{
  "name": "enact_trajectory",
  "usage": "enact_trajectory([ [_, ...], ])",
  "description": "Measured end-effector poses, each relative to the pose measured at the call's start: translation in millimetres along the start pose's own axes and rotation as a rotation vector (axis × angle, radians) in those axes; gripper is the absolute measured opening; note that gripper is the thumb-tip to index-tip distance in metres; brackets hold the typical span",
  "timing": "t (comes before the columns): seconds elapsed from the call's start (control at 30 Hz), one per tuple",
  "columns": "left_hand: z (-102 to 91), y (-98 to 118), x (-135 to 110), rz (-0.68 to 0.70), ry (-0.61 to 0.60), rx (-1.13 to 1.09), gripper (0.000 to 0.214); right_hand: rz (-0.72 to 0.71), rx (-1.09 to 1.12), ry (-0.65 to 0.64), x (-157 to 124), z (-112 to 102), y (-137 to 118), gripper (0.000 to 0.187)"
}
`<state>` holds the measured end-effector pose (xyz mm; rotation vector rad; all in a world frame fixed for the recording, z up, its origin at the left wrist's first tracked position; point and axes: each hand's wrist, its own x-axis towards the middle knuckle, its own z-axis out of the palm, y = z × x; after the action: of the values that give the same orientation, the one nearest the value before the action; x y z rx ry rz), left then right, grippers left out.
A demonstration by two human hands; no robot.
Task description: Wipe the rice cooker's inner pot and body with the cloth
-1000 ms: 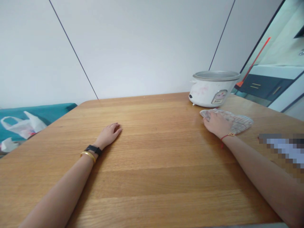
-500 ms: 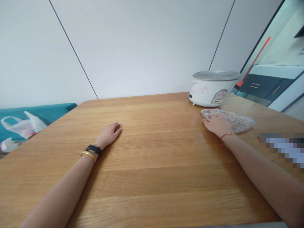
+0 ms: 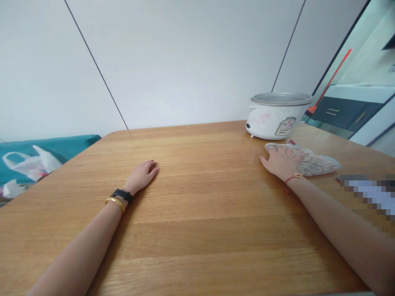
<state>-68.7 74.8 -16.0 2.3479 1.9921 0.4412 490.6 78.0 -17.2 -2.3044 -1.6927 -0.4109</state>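
My right hand [image 3: 280, 161] lies flat on a checked cloth [image 3: 319, 163], its fingers spread over the left part and the thumb out on the bare wood. The cloth is spread thin, with creases, on the right of the wooden table [image 3: 197, 222]. My left hand [image 3: 142, 176] rests on the tabletop at the left, holding nothing, with loosely bent fingers and the thumb apart. Just behind the cloth stands a white rice cooker [image 3: 276, 117] without a lid. Its inside is hidden by the rim.
A blurred-out, pixelated object [image 3: 370, 195] lies at the right edge of the table. Beyond the left edge, a white plastic bag [image 3: 32, 164] rests on a teal seat [image 3: 70, 146]. A white wall borders the far edge. An orange-handled broom [image 3: 335, 78] leans at the back right.
The cloth has shifted slightly right and lies flatter. The fingers of my right hand have spread out more on it. My left hand and the rice cooker have stayed put.
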Motion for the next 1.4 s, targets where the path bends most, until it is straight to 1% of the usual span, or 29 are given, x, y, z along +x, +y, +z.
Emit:
enact_trajectory([
  [0.07,0.1,-0.4,0.0,0.002,0.003,-0.005,0.068,-0.080,-0.004,0.041,-0.9,0.5,-4.7,0.055],
  [0.13,0.4,-0.8,-0.1,0.000,0.006,-0.011,0.068,-0.199,0.008,0.034,-0.2,2.5,-8.7,0.051],
  [0.23,1.1,-1.6,0.1,0.001,0.007,-0.017,0.070,-0.415,0.104,-0.078,3.2,7.6,-11.6,0.046],
  [0.27,1.3,-1.9,0.2,0.004,0.009,-0.019,0.071,-0.461,0.143,-0.114,4.6,9.3,-11.6,0.047],
  [0.33,1.4,-1.9,0.2,0.010,0.014,-0.024,0.071,-0.500,0.204,-0.147,7.2,12.2,-10.5,0.048],
  [0.5,-2.0,2.2,-1.4,0.006,0.012,-0.028,0.066,-0.492,0.239,-0.137,9.2,15.0,-7.1,0.046],
  [0.67,-4.2,5.5,-3.4,-0.063,0.009,-0.030,0.075,-0.403,0.248,-0.118,9.0,19.0,-6.5,0.050],
  [0.73,-3.6,5.0,-3.3,-0.071,0.013,-0.037,0.078,-0.399,0.258,-0.117,10.1,21.8,-5.6,0.049],
  [0.83,-2.9,4.7,-2.7,-0.052,0.002,-0.028,0.076,-0.430,0.278,-0.130,12.2,25.6,-3.7,0.044],
  [0.93,-3.3,5.4,-2.2,-0.012,-0.008,-0.014,0.071,-0.430,0.295,-0.110,13.3,27.7,-2.3,0.045],
  [1.1,-2.9,4.3,-2.0,-0.014,-0.001,-0.013,0.070,-0.459,0.313,-0.095,13.5,28.5,-1.5,0.042],
  [1.4,1.0,-0.5,-0.5,0.002,0.017,-0.016,0.068,-0.430,0.305,-0.088,13.7,29.3,-1.6,0.041],
])
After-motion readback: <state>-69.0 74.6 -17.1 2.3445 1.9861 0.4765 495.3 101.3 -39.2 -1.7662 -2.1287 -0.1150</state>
